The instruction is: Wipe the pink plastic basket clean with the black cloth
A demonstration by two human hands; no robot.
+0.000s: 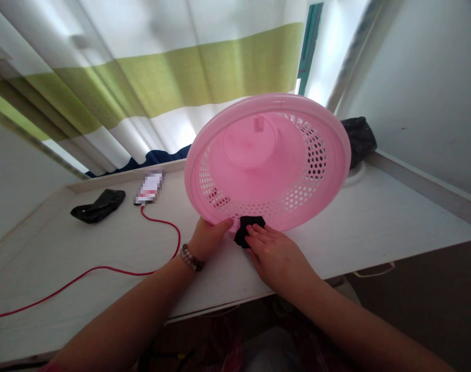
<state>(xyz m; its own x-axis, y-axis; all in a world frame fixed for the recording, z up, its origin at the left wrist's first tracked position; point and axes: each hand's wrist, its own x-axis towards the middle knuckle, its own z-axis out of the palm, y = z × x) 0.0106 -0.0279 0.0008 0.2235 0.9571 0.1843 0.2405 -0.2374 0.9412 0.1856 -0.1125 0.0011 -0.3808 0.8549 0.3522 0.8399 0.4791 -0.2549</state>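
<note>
Two hands, bare. Left hand (211, 235): closed on the near rim of the basket, thumb over the inside, other fingers hidden beneath; bracelets (192, 257) at the wrist. Right hand (276, 253): fingers flat over a cloth (249, 231), holding it to the same rim just beside the left thumb; whether anything grips from below, cannot tell.

One cloth, black, folded or bunched; seemingly soft and thin, easily pinched.

One basket (254, 183), pink, apparently plastic, perforated round the wall. Position: above the near part of the table (359, 222), tilted, mouth toward the wearer; whether its underside rests there is hidden. Handling, by judgement: light for its bulk, fairly stiff, smooth and perhaps slippery at the rim; liable to swing if held at one point. Best hold: the thick rolled rim, thumb inside, fingers under; the holed wall probably flexes more.

One cable (104, 267), red, trailing across the left side to a phone (149, 187), screen blurred.

Two black items: a pouch (98, 205) left of the phone; a bag (361, 137) behind the basket, partly covered.

Farthest: a curtain (173, 77), white with a green band.
</note>
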